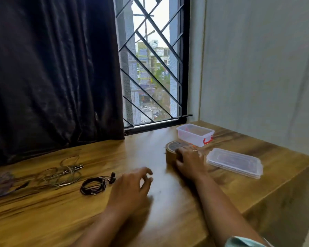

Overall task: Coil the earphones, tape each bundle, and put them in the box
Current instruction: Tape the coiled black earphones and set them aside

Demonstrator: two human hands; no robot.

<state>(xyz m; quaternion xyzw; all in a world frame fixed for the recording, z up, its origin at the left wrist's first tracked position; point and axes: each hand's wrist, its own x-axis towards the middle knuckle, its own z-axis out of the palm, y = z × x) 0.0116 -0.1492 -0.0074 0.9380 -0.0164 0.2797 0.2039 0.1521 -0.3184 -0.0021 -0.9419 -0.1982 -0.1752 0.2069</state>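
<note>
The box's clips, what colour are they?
Red, on the clear plastic box; the clip shows best in the head view.

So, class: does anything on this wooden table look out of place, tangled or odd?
Nothing is damaged or spilled. The silver-grey earphones lie in a loose tangle, unlike the neatly coiled black earphones beside them. The clear plastic box stands open, its lid lying apart.

No lettering, brand, number or sign is legible anywhere: the tape roll (pixel 173 152), the box (pixel 194 134) beside it and its lid (pixel 235 162) show none.
</note>
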